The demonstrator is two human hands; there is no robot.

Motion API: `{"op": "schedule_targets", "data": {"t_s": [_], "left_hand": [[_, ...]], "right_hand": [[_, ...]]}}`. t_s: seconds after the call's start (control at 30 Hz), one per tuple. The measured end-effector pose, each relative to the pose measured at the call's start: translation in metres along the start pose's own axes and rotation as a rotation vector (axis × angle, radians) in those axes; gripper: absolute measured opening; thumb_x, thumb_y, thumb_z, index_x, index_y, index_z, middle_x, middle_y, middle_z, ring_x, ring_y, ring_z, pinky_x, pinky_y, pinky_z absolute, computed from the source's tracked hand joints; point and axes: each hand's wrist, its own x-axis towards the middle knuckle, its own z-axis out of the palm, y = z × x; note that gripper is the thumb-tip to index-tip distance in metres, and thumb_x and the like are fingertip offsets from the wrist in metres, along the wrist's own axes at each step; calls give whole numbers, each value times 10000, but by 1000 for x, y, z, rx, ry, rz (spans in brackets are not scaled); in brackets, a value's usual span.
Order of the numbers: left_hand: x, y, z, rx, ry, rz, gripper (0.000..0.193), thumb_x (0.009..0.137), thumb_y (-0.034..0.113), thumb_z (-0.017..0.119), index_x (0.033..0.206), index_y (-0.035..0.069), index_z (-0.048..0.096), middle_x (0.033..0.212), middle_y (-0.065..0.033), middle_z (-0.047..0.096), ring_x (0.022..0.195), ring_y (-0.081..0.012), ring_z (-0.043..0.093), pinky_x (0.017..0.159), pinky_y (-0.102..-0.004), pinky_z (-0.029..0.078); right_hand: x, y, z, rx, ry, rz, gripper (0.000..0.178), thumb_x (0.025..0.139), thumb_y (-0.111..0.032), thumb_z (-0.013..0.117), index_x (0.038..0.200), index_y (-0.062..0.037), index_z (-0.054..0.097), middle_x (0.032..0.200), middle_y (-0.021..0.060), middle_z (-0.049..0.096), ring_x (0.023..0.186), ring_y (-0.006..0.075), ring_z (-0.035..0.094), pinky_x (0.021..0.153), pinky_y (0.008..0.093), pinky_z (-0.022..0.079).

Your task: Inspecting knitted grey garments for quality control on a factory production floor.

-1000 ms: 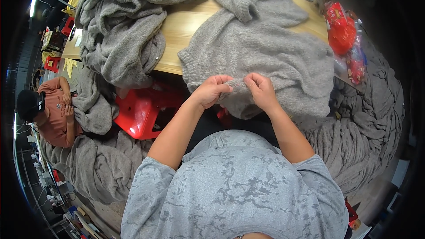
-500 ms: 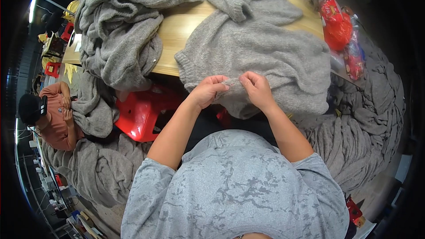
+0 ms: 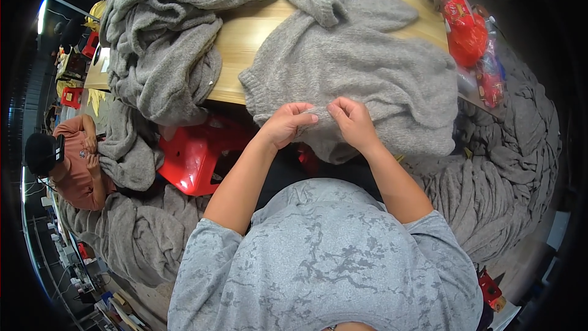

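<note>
A grey knitted sweater (image 3: 361, 61) lies over the near edge of the wooden table, part of it hanging down in front of me. My left hand (image 3: 286, 124) pinches a fold of its knit between thumb and fingers. Close beside it, my right hand (image 3: 352, 121) pinches the same fold, thumb and forefinger together. A short stretch of fabric runs between the two hands. The sweater's ribbed edge (image 3: 250, 93) is to the left of my left hand. Any thread or small tool in the fingers is too small to make out.
More grey knitwear (image 3: 165, 55) is heaped on the wooden table (image 3: 245, 37). Below it stands a red plastic stool (image 3: 190, 159). Red plastic bags (image 3: 467, 37) are at the right. Large knit piles (image 3: 490, 196) flank me. At left, another person (image 3: 76, 159) handles grey knit fabric.
My hands keep their pinch on the sweater and have barely moved. The view has shifted very slightly.
</note>
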Motion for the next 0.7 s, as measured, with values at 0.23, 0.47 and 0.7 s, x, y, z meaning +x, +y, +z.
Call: {"op": "schedule_targets", "data": {"t_s": [0.23,0.47,0.7], "left_hand": [[-1,-1,-4,7,-58,23,196,730,11,641,916,39,586,854,-9,619,800,-80,568,727,-210,429],[0,1,-4,-6,-44,8,224,728,9,643,942,35,581,870,-10,620,797,-85,571,731,-212,429],[-2,7,4,12,24,-10,137,775,93,644,895,55,591,823,13,615,723,-38,549,613,-162,412]], "right_hand": [[-1,-4,0,-1,10,34,206,833,-175,557,749,12,574,613,79,557,563,143,493,536,293,392],[2,-4,0,20,2,70,206,847,-174,547,758,9,577,590,42,534,556,96,456,520,272,379],[3,1,-1,20,7,65,200,847,-172,550,765,9,576,580,39,526,553,85,443,515,265,373]]}}
